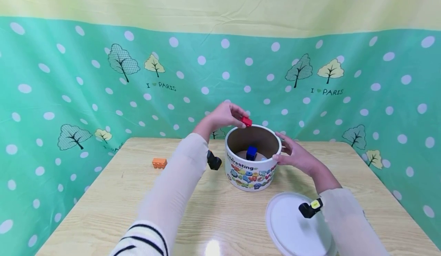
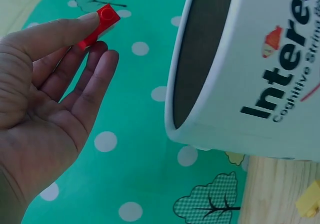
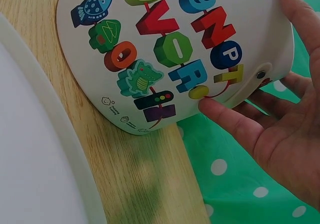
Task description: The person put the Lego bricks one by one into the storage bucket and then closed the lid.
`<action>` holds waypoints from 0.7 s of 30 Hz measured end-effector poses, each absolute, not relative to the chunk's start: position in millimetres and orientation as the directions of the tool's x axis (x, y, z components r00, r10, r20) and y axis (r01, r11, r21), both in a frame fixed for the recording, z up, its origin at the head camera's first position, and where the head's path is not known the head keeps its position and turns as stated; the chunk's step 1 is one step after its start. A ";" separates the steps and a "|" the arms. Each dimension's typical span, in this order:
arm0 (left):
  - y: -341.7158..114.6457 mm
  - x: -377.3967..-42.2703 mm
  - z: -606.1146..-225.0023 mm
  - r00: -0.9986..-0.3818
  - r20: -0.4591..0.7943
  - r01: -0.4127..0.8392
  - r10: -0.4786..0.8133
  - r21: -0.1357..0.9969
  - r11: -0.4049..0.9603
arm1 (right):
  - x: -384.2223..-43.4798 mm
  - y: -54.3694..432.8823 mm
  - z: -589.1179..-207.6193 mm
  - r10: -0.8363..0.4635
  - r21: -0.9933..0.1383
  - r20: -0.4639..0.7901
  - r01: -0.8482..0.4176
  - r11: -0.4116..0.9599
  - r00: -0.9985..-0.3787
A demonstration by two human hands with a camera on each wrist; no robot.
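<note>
In the head view my left hand [image 1: 225,115] pinches a small red toy brick [image 1: 246,121] between thumb and fingers. It is held at the back left, over the rim of a round white bucket [image 1: 249,177] printed with coloured letters. My right hand [image 1: 296,156] holds the bucket's right side, thumb near the front rim and fingers spread around the wall. Inside the bucket lies a blue block [image 1: 251,152], with a bit of something light blue beside it. One stud of the red brick [image 2: 107,16] shows in the left wrist view.
A white round lid [image 1: 293,225] lies on the table in front of the bucket, partly under my right forearm. To the left sits an orange brick [image 1: 159,163]. The left wrist view shows a yellow block [image 2: 310,200] at its corner. A patterned curtain [image 1: 220,68] hangs behind.
</note>
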State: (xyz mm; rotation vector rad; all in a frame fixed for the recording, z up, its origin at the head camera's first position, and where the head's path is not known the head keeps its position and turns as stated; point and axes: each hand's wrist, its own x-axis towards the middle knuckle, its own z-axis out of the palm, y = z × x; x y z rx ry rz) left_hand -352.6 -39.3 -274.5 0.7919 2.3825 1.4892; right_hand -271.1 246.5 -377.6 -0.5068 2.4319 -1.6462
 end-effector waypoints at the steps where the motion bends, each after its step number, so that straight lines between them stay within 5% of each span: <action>1: -37.7 -355.0 -274.6 -0.830 0.089 0.319 0.551 0.885 0.338 | -270.9 246.1 -377.6 -0.361 -0.922 0.053 -0.185 0.339 -0.931; 21: -26.1 -372.1 -284.2 -0.843 -0.029 0.186 0.537 0.921 0.341 | -271.6 245.9 -380.9 -0.351 -0.918 0.049 -0.181 0.354 -0.935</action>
